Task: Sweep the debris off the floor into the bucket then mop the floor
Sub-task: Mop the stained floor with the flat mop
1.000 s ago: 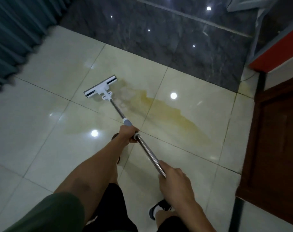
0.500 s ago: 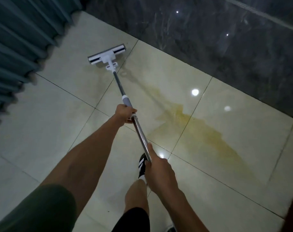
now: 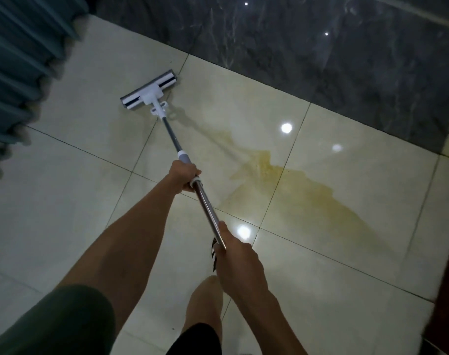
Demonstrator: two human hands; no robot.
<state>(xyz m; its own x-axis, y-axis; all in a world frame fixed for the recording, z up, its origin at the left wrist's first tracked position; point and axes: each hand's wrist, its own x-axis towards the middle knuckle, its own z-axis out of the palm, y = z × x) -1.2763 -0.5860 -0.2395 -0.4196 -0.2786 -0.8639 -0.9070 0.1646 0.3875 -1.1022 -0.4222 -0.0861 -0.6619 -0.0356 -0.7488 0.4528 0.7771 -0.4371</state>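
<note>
A flat white mop head (image 3: 149,92) lies on the cream floor tiles (image 3: 64,201) at the upper middle, near the dark tiles. Its metal handle (image 3: 208,208) runs down and to the right toward me. My left hand (image 3: 183,176) grips the handle just below the grey collar. My right hand (image 3: 235,254) holds the handle's lower end. A yellowish wet stain (image 3: 302,183) spreads across the tiles to the right of the handle, with a fainter streak leading up to the mop head. No bucket is in view.
A teal pleated curtain (image 3: 15,73) hangs along the left edge. Dark marble tiles (image 3: 320,47) border the cream floor at the top. A dark wooden edge (image 3: 448,290) shows at the right. My leg and a striped shoe (image 3: 214,254) stand under the right hand.
The mop head has gone from the stain's left end toward the curtain, then sits a little nearer the stain again. Both hands kept their grip. The view shifted left, hiding the red cabinet.
</note>
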